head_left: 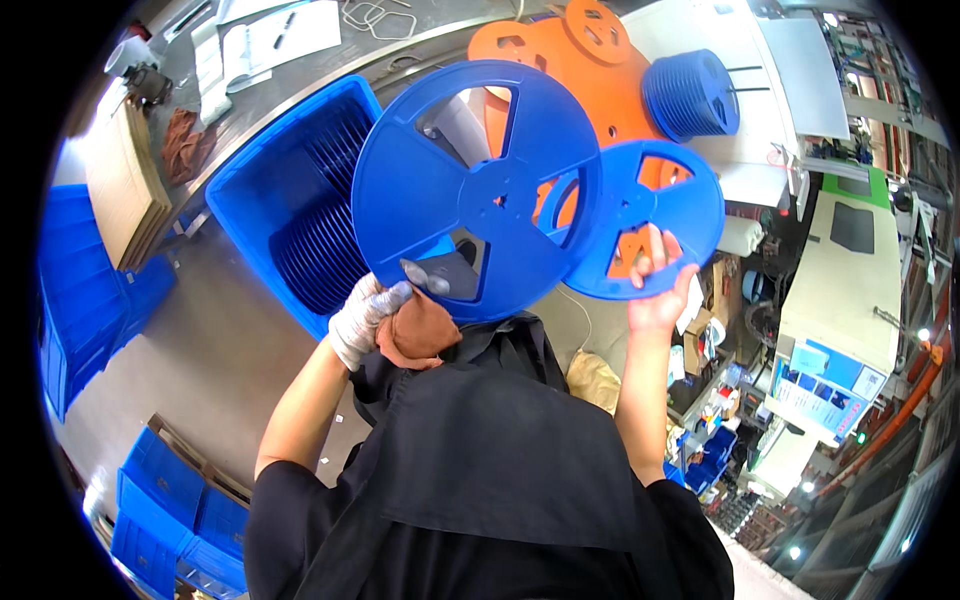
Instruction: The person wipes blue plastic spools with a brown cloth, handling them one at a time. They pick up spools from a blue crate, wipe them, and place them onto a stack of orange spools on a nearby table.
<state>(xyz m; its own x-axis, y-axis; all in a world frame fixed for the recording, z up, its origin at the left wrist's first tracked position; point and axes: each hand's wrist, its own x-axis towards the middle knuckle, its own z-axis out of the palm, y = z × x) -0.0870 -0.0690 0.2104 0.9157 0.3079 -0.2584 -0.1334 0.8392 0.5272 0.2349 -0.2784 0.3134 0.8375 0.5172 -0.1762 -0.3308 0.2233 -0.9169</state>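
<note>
My left hand (358, 322), in a pale glove with grey fingertips, is closed on the lower left rim of a large blue reel disc (400, 200). A brown cloth (420, 328) is bunched in the same hand, against the rim. My bare right hand (657, 305) grips the lower edge of a second blue reel disc (697, 218), some fingers lying over its face by a cut-out. The left disc overlaps the left side of the right one; whether they touch I cannot tell. Both discs have wide cut-outs around a hub.
At the left, a blue bin (243, 205) holds rows of blue discs (318, 262). Beyond my hands stands an orange fixture (630, 85) with round orange discs; beside it, a blue disc stack (685, 95) sits on rods. Cardboard sheets (120, 185) and blue crates (165, 490) lie farther left.
</note>
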